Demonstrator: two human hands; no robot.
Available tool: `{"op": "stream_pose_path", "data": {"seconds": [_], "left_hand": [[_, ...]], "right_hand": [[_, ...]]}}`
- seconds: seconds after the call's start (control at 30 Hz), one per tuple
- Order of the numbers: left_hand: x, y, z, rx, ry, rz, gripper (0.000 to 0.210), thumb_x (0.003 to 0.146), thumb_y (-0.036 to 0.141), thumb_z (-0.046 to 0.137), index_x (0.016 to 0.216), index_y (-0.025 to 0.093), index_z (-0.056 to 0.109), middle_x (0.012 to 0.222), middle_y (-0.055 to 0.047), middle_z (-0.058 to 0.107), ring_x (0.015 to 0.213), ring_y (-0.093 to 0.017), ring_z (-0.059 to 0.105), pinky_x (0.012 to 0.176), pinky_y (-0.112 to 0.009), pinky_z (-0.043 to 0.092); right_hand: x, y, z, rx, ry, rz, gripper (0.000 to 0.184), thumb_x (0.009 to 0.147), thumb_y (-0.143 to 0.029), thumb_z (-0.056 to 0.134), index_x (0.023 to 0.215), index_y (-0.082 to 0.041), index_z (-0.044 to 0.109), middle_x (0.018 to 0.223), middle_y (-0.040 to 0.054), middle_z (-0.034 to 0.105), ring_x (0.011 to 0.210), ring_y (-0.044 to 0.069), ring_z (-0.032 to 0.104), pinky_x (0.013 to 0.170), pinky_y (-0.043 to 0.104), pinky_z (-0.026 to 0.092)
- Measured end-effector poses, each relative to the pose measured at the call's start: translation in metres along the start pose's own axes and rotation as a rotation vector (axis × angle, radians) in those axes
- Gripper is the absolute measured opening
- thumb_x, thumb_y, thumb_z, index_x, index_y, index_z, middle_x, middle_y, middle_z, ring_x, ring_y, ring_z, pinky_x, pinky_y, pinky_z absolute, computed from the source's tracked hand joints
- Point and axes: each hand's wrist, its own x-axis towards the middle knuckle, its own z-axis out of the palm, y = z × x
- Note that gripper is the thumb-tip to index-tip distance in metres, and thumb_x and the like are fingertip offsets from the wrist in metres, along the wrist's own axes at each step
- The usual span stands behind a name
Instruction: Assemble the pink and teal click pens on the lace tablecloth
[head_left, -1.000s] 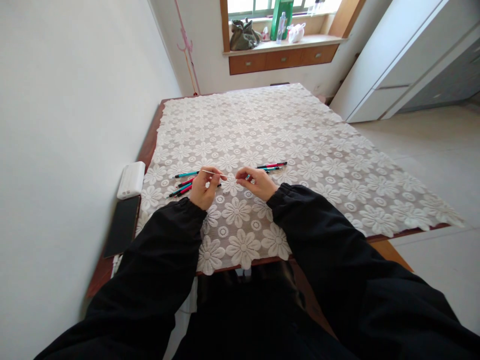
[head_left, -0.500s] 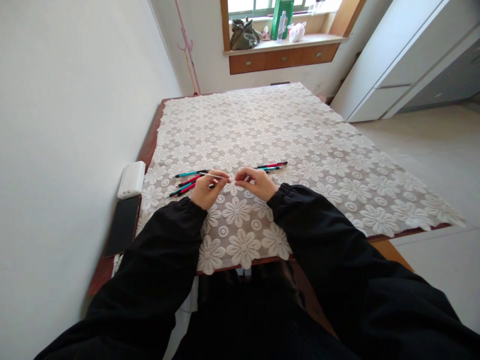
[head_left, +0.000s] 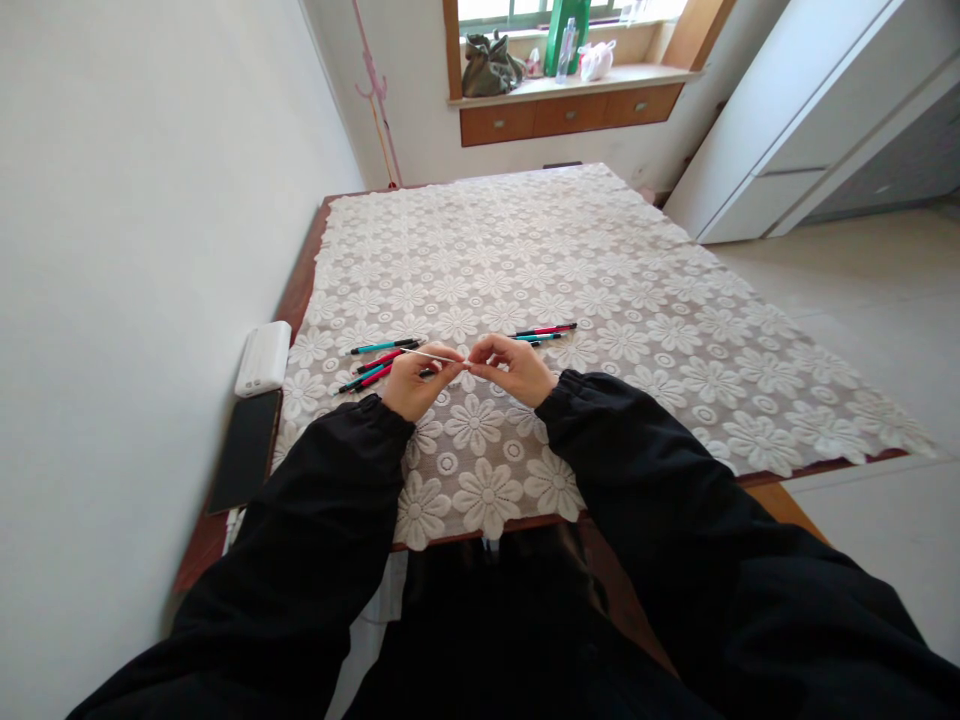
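Observation:
My left hand pinches a thin white rod, like a pen refill, whose free end points left over the fingers. My right hand is closed in a pinch at the rod's right end. The fingertips of both hands meet there, and whatever small part lies between the right fingers is too small to make out. Left of my left hand lie several teal, red and black pens. More pens, one of them red and black, rest just beyond my right hand.
A white lace cloth covers the table. Along its left edge sit a white power bank and a dark phone, beside the wall. A window sill holding a bag and bottles is at the back; a white cabinet stands right.
My hands have drawn slightly together, so the fingertips now meet at the rod's end where a small gap showed before. The pens on the cloth have not moved.

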Motion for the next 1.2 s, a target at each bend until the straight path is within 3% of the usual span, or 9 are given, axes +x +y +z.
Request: {"op": "stream_pose_path", "data": {"seconds": [0.23, 0.53, 0.73, 1.2], "left_hand": [[0.0013, 0.0031, -0.0004, -0.009, -0.036, 0.036, 0.015, 0.091, 0.034, 0.079, 0.094, 0.02, 0.083, 0.091, -0.006, 0.082, 0.073, -0.014, 0.072, 0.062, -0.024, 0.056], [0.0025, 0.0051, -0.0018, 0.011, -0.093, 0.129, 0.016, 0.095, 0.036, 0.078, 0.098, 0.021, 0.083, 0.089, -0.006, 0.08, 0.075, -0.014, 0.071, 0.061, -0.024, 0.054], [0.0029, 0.0048, -0.0014, 0.001, -0.062, 0.191, 0.012, 0.093, 0.034, 0.081, 0.097, 0.023, 0.084, 0.087, -0.005, 0.078, 0.072, -0.013, 0.069, 0.059, -0.024, 0.051], [0.0037, 0.01, -0.001, 0.02, -0.082, 0.099, 0.028, 0.092, 0.05, 0.079, 0.09, 0.023, 0.085, 0.084, -0.007, 0.078, 0.066, -0.014, 0.065, 0.056, -0.026, 0.05]], "right_hand": [[-0.0007, -0.0036, 0.001, 0.048, 0.016, 0.019, 0.023, 0.086, -0.037, 0.079, 0.092, -0.022, 0.062, 0.083, -0.0008, 0.073, 0.073, 0.014, 0.067, 0.07, 0.028, 0.051], [-0.0018, -0.0003, 0.0016, 0.189, -0.081, 0.076, 0.025, 0.091, -0.04, 0.073, 0.095, -0.023, 0.055, 0.079, 0.0008, 0.078, 0.069, 0.014, 0.069, 0.069, 0.028, 0.053], [-0.0016, -0.001, 0.0018, 0.229, -0.132, 0.114, 0.03, 0.092, -0.045, 0.073, 0.098, -0.023, 0.054, 0.079, 0.0009, 0.079, 0.066, 0.013, 0.067, 0.067, 0.027, 0.054], [-0.002, 0.0033, 0.0037, 0.288, -0.134, 0.117, 0.032, 0.091, -0.045, 0.075, 0.1, -0.022, 0.055, 0.08, 0.001, 0.079, 0.069, 0.014, 0.07, 0.068, 0.027, 0.053]]}}
